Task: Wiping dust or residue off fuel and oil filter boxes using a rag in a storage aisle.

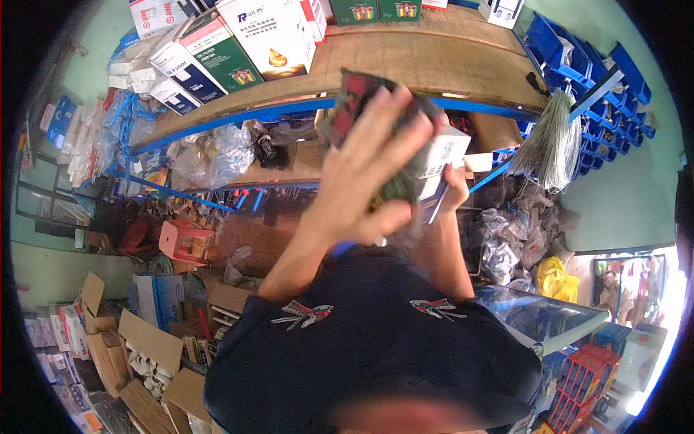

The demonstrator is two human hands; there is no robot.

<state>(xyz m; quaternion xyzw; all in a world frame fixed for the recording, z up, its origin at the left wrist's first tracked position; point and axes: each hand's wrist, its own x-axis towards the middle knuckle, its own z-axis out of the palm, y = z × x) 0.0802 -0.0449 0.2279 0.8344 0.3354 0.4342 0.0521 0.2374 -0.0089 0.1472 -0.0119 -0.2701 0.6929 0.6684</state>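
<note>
My left hand (358,173) is blurred and has its fingers spread over a crumpled dark cloth (355,103) with red and green patches. The cloth lies against a white and dark-blue carton (447,149) and hides much of it. My right hand (455,190) grips that carton from its right side, the thumb showing on the printed face. Both hands are raised in front of the wooden shelf's edge (466,87).
White and green oil filter cartons (222,57) stand on the upper shelf's left. Blue parts bins (607,103) and a bundle of pale ties (547,141) hang at right. A glass-topped counter (547,314) stands right, open cardboard boxes (152,336) left, near a red plastic stool (187,241).
</note>
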